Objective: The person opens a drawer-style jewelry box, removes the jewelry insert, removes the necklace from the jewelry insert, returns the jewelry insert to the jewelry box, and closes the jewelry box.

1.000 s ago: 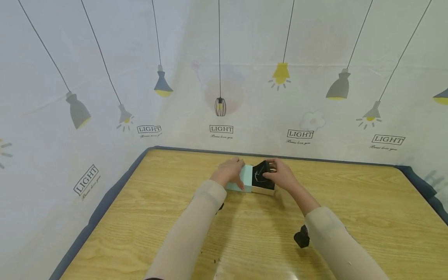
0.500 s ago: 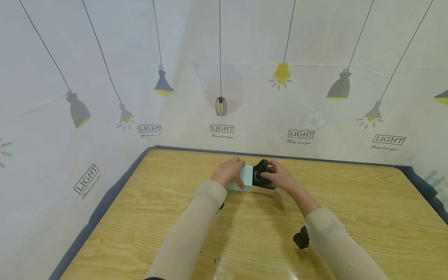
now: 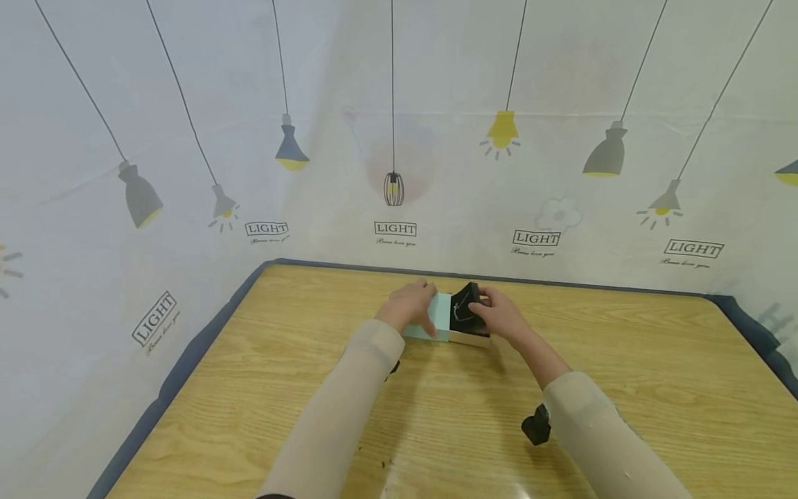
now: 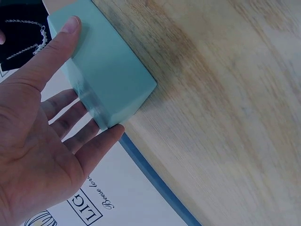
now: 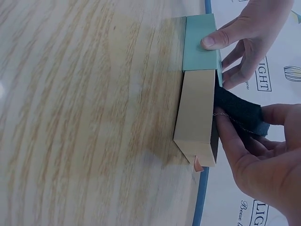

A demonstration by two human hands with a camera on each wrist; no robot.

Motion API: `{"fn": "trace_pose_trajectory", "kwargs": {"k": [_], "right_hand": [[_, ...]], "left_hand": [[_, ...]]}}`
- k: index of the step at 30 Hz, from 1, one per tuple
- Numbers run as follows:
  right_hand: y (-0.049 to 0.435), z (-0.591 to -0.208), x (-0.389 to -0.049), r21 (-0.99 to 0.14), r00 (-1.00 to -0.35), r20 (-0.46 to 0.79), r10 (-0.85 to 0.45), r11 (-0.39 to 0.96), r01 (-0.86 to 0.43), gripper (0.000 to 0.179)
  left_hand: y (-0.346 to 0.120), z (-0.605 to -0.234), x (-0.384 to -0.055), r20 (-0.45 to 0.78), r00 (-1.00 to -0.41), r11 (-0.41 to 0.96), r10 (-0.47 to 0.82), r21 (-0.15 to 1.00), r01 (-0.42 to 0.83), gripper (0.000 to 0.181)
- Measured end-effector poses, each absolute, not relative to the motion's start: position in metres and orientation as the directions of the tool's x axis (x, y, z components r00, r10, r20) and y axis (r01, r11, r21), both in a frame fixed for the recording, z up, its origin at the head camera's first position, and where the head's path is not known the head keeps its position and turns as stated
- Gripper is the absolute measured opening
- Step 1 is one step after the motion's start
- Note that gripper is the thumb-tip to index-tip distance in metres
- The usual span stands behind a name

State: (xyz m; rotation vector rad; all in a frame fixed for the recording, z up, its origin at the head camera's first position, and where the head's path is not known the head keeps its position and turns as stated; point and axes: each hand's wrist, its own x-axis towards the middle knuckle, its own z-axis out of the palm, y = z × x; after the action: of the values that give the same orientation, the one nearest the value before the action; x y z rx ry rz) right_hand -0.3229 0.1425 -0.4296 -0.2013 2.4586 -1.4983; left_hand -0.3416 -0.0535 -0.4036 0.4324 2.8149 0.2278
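Note:
A mint-green box sleeve (image 4: 103, 61) lies on the table, with its cream inner drawer (image 5: 195, 106) pulled partway out to the right. My left hand (image 3: 408, 306) grips the sleeve, thumb on the near side and fingers along the far side. In the drawer a black padded insert (image 3: 460, 322) is tilted, its right end raised above the rim. My right hand (image 3: 503, 317) pinches that raised end between thumb and fingers. A thin silver chain (image 4: 43, 40) lies across the insert's face. From the drawer's end sticks a small pinkish ribbon tab (image 5: 198, 164).
The wooden table (image 3: 249, 388) spreads around the box, with a blue edging (image 3: 349, 266) at the back. Behind it hangs a white cloth (image 3: 455, 173) printed with lamps. Black blocks sit by the cuffs, one (image 3: 536, 425) at the right. A few dark specks (image 3: 384, 464) lie nearer me.
The insert's right end has come up slightly and tilts more to the left. My right fingers have shifted their hold along it. My left hand and the sleeve stay in place.

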Motion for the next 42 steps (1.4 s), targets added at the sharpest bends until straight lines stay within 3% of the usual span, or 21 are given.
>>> {"fn": "trace_pose_trajectory", "kwargs": {"k": [14,34,42], "right_hand": [[0.152,-0.406,-0.321,-0.846,-0.992,-0.062,-0.106,0.533,-0.004,0.049],[0.160,-0.352,-0.296,-0.897,-0.982,0.029,-0.186,0.429,-0.108,0.049],[0.163,-0.341,-0.286,-0.913,-0.977,0.045,-0.210,0.388,-0.125,0.043]], "left_hand": [[-0.054,-0.406,-0.342,-0.242,-0.913,0.941,0.328,0.170,0.293,0.090],[-0.056,-0.415,-0.348,-0.233,-0.909,0.933,0.345,0.194,0.304,0.093],[-0.061,-0.412,-0.349,-0.232,-0.895,0.919,0.381,0.204,0.338,0.111]]}}
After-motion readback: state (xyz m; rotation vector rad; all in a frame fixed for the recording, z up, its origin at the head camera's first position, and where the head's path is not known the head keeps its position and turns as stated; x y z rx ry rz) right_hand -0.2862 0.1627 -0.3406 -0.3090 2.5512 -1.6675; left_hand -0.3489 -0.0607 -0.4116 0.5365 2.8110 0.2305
